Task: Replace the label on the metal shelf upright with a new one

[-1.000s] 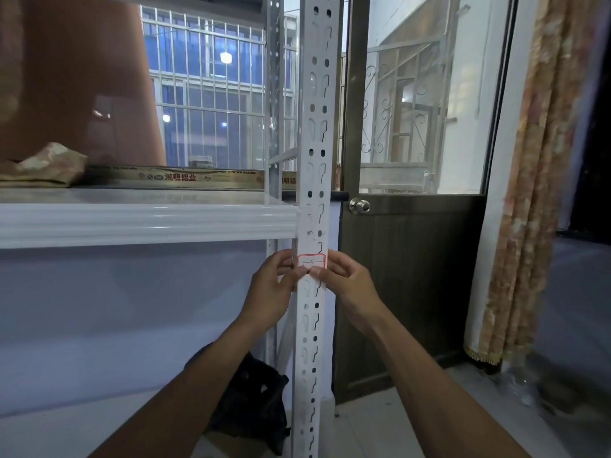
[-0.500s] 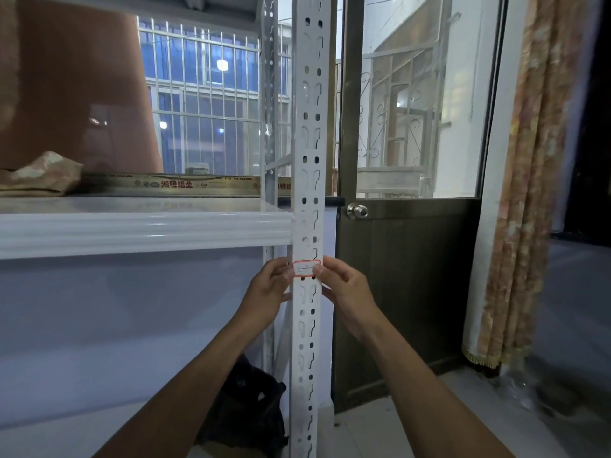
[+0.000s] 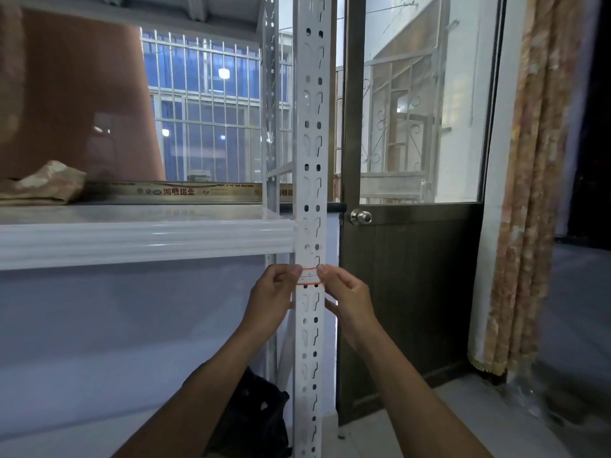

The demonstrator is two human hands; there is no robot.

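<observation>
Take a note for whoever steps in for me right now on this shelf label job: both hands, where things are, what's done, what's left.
Left hand: fingers curled, tips on the left end of the label.
Right hand: fingers curled, tips on the label's right end.
Label: red-bordered, on the front of the upright, just below the shelf.
Done: cannot tell whether this label is the old one or the new one.
Left: if old, peel it off and stick on the new one; if new, press it flat. No second label is in view.

The left hand and right hand are bare; the left forearm and right forearm are bare too.
</observation>
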